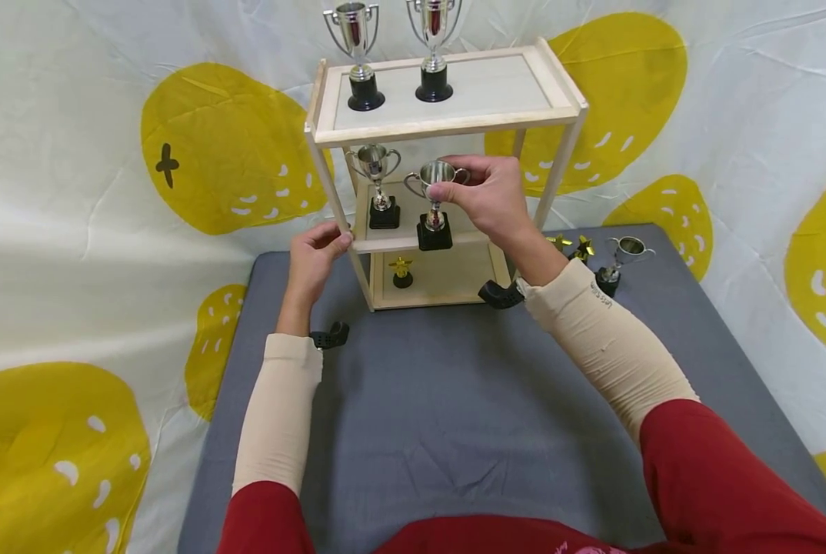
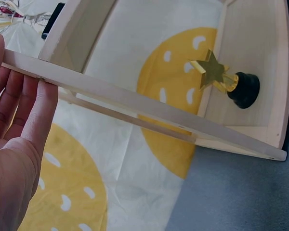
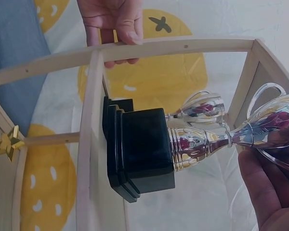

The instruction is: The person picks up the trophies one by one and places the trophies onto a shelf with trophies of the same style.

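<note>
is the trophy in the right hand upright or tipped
Upright: the trophy has its black base below, its cup on top.

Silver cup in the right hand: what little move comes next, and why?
Probably ease the silver cup inward onto the middle shelf: the right hand holds it upright near the shelf's front, and another cup stands there.

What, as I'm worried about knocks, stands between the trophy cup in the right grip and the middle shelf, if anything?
Nothing visible: the trophy cup in the right grip is at the front edge of the middle shelf. A second trophy cup stands on that shelf, to the left.
</note>
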A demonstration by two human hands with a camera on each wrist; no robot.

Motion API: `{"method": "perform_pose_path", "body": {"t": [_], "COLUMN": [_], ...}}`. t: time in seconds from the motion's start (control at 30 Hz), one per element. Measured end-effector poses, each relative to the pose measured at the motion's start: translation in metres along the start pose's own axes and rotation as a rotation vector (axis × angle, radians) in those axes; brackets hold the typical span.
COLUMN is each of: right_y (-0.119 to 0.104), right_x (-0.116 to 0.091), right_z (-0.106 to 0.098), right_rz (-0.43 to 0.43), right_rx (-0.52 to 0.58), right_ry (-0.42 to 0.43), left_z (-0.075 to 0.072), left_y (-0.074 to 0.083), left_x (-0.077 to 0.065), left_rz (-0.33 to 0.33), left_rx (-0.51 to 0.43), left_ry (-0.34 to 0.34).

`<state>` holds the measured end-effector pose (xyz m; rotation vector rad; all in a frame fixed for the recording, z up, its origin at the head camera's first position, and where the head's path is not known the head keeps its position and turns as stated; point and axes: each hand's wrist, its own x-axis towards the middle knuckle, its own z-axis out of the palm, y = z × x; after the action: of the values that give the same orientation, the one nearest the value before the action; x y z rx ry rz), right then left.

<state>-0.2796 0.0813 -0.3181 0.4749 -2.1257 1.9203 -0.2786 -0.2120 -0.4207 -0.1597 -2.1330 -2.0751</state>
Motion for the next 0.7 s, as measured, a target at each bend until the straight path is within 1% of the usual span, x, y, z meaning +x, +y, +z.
{"method": "perform_pose_path", "body": {"t": [0.2, 0.4, 0.6, 0.7], "right_y": [0.0005, 0.0029, 0.0042, 0.0053], "right_x": [0.0032, 0.0056, 0.0084, 0.0094], "right_z": [-0.0013, -0.0012, -0.0011, -0.0017], "right_rz": [0.008, 0.028, 0.018, 0.017], "right_rx": [-0.021, -0.029, -0.039, -0.049], "right_ry": [0.000, -0.001, 0.008, 0.009], "left_z": [0.0004, -0.0004, 0.0003, 0.0007], "left_y": [0.0001, -0.0010, -0.0003, -0.0011], "left_x": [0.0009, -0.0022, -0.0019, -0.0014], "left_rz": [0.017, 0.013, 0.023, 0.017], "left_rx": [0.002, -0.005, -0.004, 0.000], "left_ry": [-0.005, -0.004, 0.000, 0.003]}}
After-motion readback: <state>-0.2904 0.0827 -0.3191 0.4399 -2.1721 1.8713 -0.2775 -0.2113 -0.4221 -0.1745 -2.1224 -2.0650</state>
